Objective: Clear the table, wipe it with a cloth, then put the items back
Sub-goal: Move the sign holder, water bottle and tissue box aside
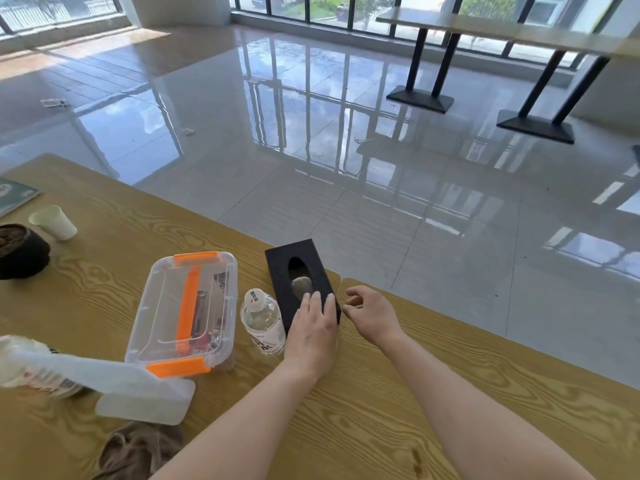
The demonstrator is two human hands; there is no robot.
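A black tissue box (294, 261) with an oval slot lies near the far edge of the wooden table (398, 410). My left hand (313, 332) rests flat on its near end, fingers straight. My right hand (372, 313) hovers just right of the box, fingers loosely curled, holding nothing. A water bottle (261, 322) stands left of the box. Beside it sits a clear storage box (183, 306) with orange clips. A brownish cloth (138, 448) lies crumpled at the table's near edge.
A clear plastic package (86, 375) lies at the near left. Further left stand a paper cup (55, 221), a dark round pot (20, 251) and a booklet (17, 195). Beyond the table's far edge is glossy tiled floor, with other tables (485, 27) at the back right.
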